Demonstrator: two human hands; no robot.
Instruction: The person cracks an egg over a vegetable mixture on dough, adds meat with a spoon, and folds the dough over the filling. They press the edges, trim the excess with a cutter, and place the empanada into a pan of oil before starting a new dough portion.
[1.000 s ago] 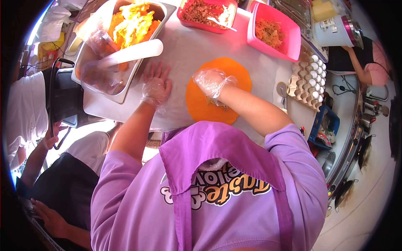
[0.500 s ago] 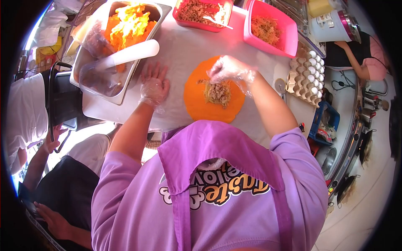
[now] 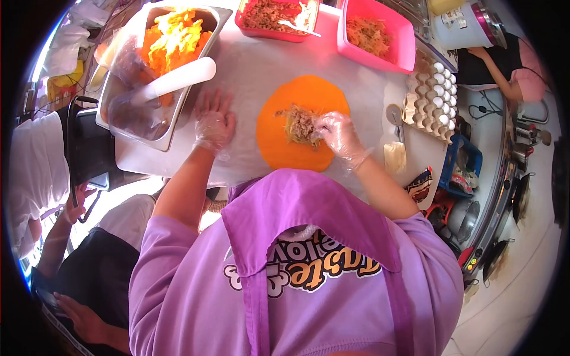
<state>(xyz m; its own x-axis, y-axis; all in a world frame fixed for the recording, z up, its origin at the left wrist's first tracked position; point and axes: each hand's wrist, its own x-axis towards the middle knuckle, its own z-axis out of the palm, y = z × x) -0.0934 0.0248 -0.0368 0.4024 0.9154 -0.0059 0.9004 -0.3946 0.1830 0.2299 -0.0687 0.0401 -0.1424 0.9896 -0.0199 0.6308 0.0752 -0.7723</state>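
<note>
A flat round orange dough sheet (image 3: pixel 274 145) lies on the table, with a mound of shredded meat filling (image 3: pixel 303 126) over pale shreds at its middle. My right hand (image 3: pixel 341 137), in a clear plastic glove, has its fingers pinched together at the mound's right edge, touching the filling. My left hand (image 3: pixel 215 126), gloved the same way, rests flat on the table left of the dough, fingers spread and holding nothing. Beside it stands a metal pan (image 3: pixel 169 133) with orange dough (image 3: pixel 172 44) and a white-handled tool (image 3: pixel 178 78) under plastic.
At the back are a red tub of meat (image 3: pixel 270 15) and a pink tub of pale shreds (image 3: pixel 371 38). An egg tray (image 3: pixel 424 104) stands right, near a round cutter-like tool (image 3: pixel 393 114). People are at the left and far right; pans (image 3: pixel 496 258) lie beyond.
My right hand has moved from the top of the filling down to its right edge. My left hand stays flat on the table. The camera view has shifted slightly.
</note>
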